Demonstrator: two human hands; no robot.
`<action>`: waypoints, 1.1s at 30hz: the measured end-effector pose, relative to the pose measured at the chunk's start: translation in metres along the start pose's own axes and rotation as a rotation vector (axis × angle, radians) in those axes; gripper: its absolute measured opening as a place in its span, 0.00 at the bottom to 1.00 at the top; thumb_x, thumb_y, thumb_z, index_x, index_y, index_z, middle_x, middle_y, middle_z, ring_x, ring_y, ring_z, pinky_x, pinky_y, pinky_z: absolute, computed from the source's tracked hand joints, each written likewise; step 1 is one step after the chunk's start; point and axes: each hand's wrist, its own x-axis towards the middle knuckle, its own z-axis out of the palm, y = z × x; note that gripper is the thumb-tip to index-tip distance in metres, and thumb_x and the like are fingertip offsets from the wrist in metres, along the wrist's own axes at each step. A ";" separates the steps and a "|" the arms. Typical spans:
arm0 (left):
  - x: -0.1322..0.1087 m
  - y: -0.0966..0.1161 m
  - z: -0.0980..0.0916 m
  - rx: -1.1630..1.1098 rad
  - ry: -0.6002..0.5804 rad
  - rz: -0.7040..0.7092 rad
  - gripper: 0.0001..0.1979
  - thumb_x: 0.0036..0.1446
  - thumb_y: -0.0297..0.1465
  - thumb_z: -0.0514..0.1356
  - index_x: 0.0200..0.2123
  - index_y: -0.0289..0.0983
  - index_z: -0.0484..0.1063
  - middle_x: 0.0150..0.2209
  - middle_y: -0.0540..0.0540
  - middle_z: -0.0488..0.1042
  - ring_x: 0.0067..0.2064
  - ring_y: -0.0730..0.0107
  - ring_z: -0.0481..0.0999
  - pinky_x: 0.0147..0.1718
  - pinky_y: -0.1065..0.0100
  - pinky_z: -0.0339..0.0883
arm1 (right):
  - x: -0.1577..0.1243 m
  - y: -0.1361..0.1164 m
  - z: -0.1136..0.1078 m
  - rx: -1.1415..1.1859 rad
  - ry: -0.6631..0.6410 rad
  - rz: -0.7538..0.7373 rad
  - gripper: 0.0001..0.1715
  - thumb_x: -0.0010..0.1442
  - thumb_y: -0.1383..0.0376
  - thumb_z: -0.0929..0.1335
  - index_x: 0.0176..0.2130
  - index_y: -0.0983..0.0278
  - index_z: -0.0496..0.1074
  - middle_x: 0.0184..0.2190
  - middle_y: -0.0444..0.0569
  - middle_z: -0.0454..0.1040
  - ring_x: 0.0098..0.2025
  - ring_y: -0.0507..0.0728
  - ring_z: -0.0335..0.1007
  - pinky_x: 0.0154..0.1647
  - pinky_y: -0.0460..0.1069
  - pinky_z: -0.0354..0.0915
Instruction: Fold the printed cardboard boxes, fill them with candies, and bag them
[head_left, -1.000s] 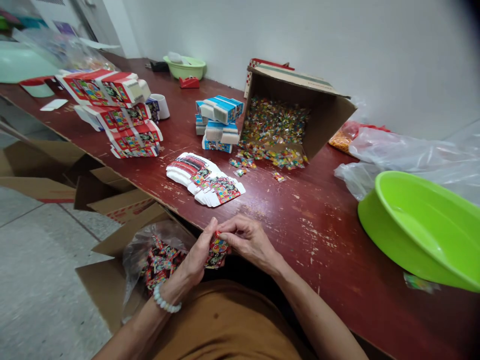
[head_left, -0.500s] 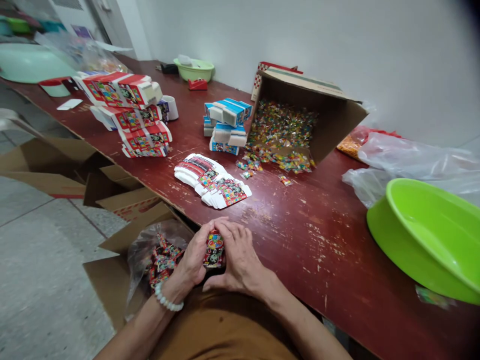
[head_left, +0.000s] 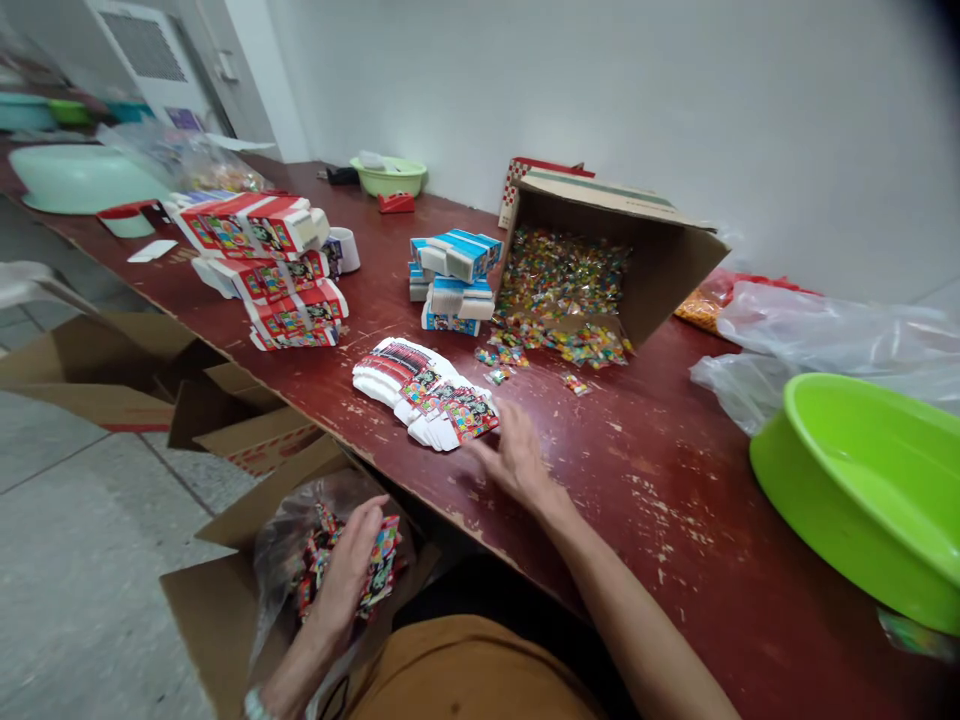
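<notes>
Over the plastic-lined carton at the table's edge, my left hand (head_left: 346, 570) has its fingers around a small colourful box (head_left: 384, 555). Similar small boxes (head_left: 311, 560) fill the clear bag below it. My right hand (head_left: 517, 450) reaches over the red table (head_left: 600, 450), fingers apart, at the right end of a fanned stack of flat printed cartons (head_left: 442, 400). Its fingertips are beside or touching the top carton. Behind lie wrapped candies (head_left: 566, 270) spilling from a tipped cardboard box (head_left: 664, 270).
Red carton bundles (head_left: 292, 310) stand at the left, blue bundles (head_left: 457, 285) in the middle. A green basin (head_left: 847, 500) and plastic bags (head_left: 832, 330) are at the right. Open cardboard boxes (head_left: 97, 365) lie on the floor beside the table.
My hands have parted. The left has moved down and left over the bag with the small box, while the right has moved up to the fanned cartons. The view has shifted slightly.
</notes>
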 end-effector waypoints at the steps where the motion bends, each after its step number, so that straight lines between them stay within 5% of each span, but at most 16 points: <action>1: 0.003 -0.008 -0.008 0.137 0.070 0.008 0.27 0.55 0.52 0.58 0.51 0.40 0.70 0.52 0.40 0.73 0.57 0.49 0.70 0.54 0.54 0.65 | 0.009 0.011 0.000 -0.071 0.045 0.114 0.44 0.56 0.50 0.72 0.63 0.65 0.57 0.57 0.65 0.62 0.57 0.70 0.59 0.55 0.65 0.58; 4: 0.013 -0.022 -0.024 0.349 0.128 0.025 0.30 0.56 0.52 0.55 0.55 0.39 0.66 0.56 0.37 0.69 0.59 0.47 0.68 0.57 0.48 0.60 | 0.025 0.029 0.001 -0.222 0.026 0.310 0.42 0.53 0.46 0.73 0.58 0.66 0.65 0.57 0.66 0.62 0.56 0.74 0.58 0.53 0.69 0.55; 7: 0.016 -0.015 -0.023 0.404 0.140 0.201 0.27 0.57 0.49 0.54 0.54 0.40 0.66 0.55 0.38 0.69 0.57 0.49 0.68 0.58 0.48 0.58 | 0.026 0.033 0.006 -0.186 0.019 0.331 0.37 0.51 0.46 0.74 0.53 0.64 0.70 0.57 0.63 0.63 0.57 0.74 0.56 0.54 0.69 0.52; 11: 0.016 0.020 -0.004 0.435 0.205 0.485 0.21 0.60 0.43 0.55 0.53 0.41 0.67 0.53 0.41 0.69 0.55 0.54 0.68 0.58 0.53 0.59 | 0.024 0.034 0.005 0.239 0.183 0.457 0.29 0.47 0.50 0.75 0.44 0.63 0.72 0.53 0.57 0.67 0.56 0.69 0.57 0.57 0.65 0.52; 15: 0.019 0.067 0.018 0.357 0.161 0.581 0.23 0.58 0.41 0.59 0.55 0.41 0.68 0.55 0.41 0.69 0.56 0.54 0.68 0.58 0.57 0.58 | 0.020 0.028 -0.018 0.543 0.101 0.464 0.22 0.56 0.48 0.67 0.37 0.63 0.70 0.35 0.50 0.74 0.38 0.60 0.70 0.43 0.56 0.65; 17: 0.020 0.087 0.027 0.226 0.009 0.477 0.26 0.55 0.43 0.61 0.56 0.41 0.69 0.54 0.41 0.71 0.56 0.53 0.69 0.57 0.58 0.59 | 0.014 0.017 -0.035 0.662 0.028 0.412 0.21 0.56 0.48 0.68 0.36 0.63 0.70 0.32 0.47 0.75 0.34 0.56 0.70 0.39 0.52 0.67; 22: 0.005 0.106 0.050 -0.216 -0.853 -0.127 0.26 0.51 0.48 0.63 0.47 0.35 0.75 0.44 0.37 0.78 0.45 0.51 0.78 0.44 0.59 0.68 | -0.004 -0.026 -0.068 0.968 -0.289 0.193 0.18 0.56 0.51 0.72 0.35 0.63 0.72 0.31 0.44 0.74 0.33 0.53 0.69 0.36 0.48 0.66; 24: -0.006 0.100 0.057 -0.294 -1.043 -0.263 0.22 0.49 0.46 0.65 0.40 0.33 0.77 0.38 0.37 0.79 0.38 0.54 0.79 0.40 0.60 0.69 | -0.009 -0.037 -0.073 0.980 -0.374 0.156 0.18 0.58 0.51 0.71 0.36 0.63 0.72 0.31 0.43 0.73 0.32 0.52 0.68 0.35 0.47 0.66; 33: -0.031 0.091 0.065 -0.305 -0.866 -0.224 0.14 0.47 0.41 0.67 0.26 0.34 0.74 0.22 0.45 0.76 0.25 0.65 0.77 0.36 0.63 0.71 | -0.019 -0.042 -0.064 1.038 -0.397 0.135 0.14 0.61 0.54 0.70 0.40 0.63 0.73 0.33 0.44 0.74 0.32 0.51 0.70 0.35 0.46 0.67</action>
